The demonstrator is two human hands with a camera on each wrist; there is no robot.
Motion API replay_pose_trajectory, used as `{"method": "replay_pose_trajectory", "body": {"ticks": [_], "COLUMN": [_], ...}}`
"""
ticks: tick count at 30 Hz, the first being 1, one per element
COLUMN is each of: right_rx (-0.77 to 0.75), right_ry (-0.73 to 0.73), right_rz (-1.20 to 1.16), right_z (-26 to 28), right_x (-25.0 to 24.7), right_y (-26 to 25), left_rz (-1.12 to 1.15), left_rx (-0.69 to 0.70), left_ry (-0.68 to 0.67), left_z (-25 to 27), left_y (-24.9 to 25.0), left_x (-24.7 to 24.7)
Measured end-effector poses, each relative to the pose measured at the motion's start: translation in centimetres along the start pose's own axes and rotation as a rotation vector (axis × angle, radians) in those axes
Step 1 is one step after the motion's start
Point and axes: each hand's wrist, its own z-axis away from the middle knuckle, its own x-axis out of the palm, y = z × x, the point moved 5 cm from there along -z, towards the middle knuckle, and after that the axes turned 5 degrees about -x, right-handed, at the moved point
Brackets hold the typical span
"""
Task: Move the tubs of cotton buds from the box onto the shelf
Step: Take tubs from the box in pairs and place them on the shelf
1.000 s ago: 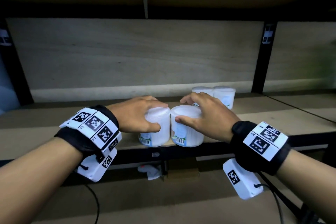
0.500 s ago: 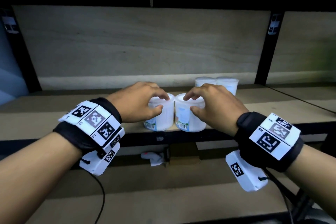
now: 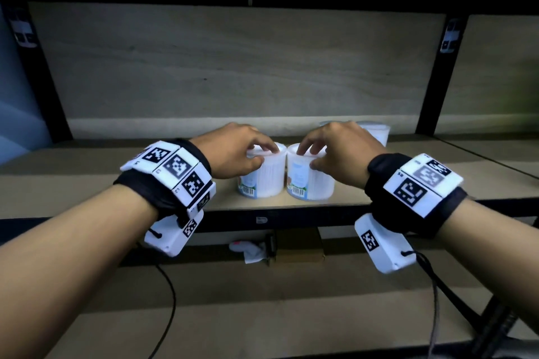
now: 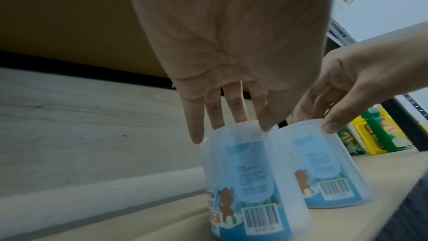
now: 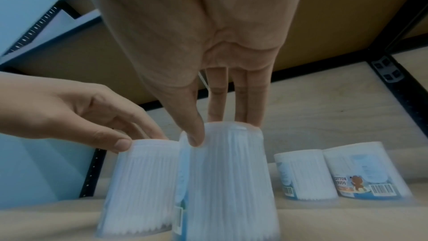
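Observation:
Two clear tubs of cotton buds stand side by side near the front edge of the wooden shelf [image 3: 116, 183]. My left hand [image 3: 242, 154] reaches down onto the left tub [image 3: 262, 181], with straight fingertips on its lid and the thumb at the rim. My right hand [image 3: 335, 151] lies the same way on the right tub [image 3: 310, 183]. The left wrist view shows the left hand [image 4: 231, 125] over the left tub [image 4: 245, 180]. The right wrist view shows the right hand [image 5: 222, 125] over the right tub [image 5: 231, 180]. Two more tubs [image 5: 305, 173] stand further back on the right. No box of tubs is in view.
A shelf board hangs low overhead, and black uprights [image 3: 434, 76] frame the bay. Green and yellow packs [image 4: 375, 135] stand in the neighbouring bay to the right. On the shelf below lie a small cardboard box [image 3: 300, 245] and a white object [image 3: 250, 251]. Cables hang from both wrists.
A second ago both hands wrapped the tubs' sides. They have since risen so only fingertips and thumbs meet the lids. The two tubs stand further in from the shelf edge.

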Motion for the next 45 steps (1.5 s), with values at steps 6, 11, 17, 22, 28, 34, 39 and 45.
{"method": "replay_pose_trajectory", "body": {"ticks": [6, 11, 17, 22, 28, 34, 39, 45], "right_rx": [-0.009, 0.016, 0.001, 0.038, 0.051, 0.044, 0.059, 0.048], "right_ry": [-0.056, -0.088, -0.123, -0.146, -0.189, -0.199, -0.187, -0.25], "right_rz": [0.022, 0.054, 0.091, 0.061, 0.035, -0.009, 0.034, 0.083], "right_z": [-4.5, -8.4, -12.3, -14.1, -15.9, -17.2, -17.6, -15.1], "right_x": [1.2, 2.7, 4.0, 4.5, 5.0, 5.6, 6.0, 5.1], "right_y": [1.7, 3.3, 5.1, 6.3, 7.1, 8.0, 8.2, 7.7], "left_rz": [0.039, 0.064, 0.036, 0.095, 0.117, 0.107, 0.113, 0.002], "left_rx": [-0.033, -0.064, -0.102, -0.14, -0.135, -0.117, -0.152, -0.1], "left_ry": [-0.045, -0.013, -0.006, -0.031, -0.023, 0.025, 0.115, -0.042], "left_z": [-4.0, -7.4, -11.0, -13.1, -15.3, -16.7, -16.6, -14.6], "left_y": [-1.8, -3.0, -4.5, -6.0, -7.1, -7.8, -8.2, -7.3], "left_x": [0.9, 1.9, 2.7, 3.3, 3.8, 4.3, 4.7, 5.4]}}
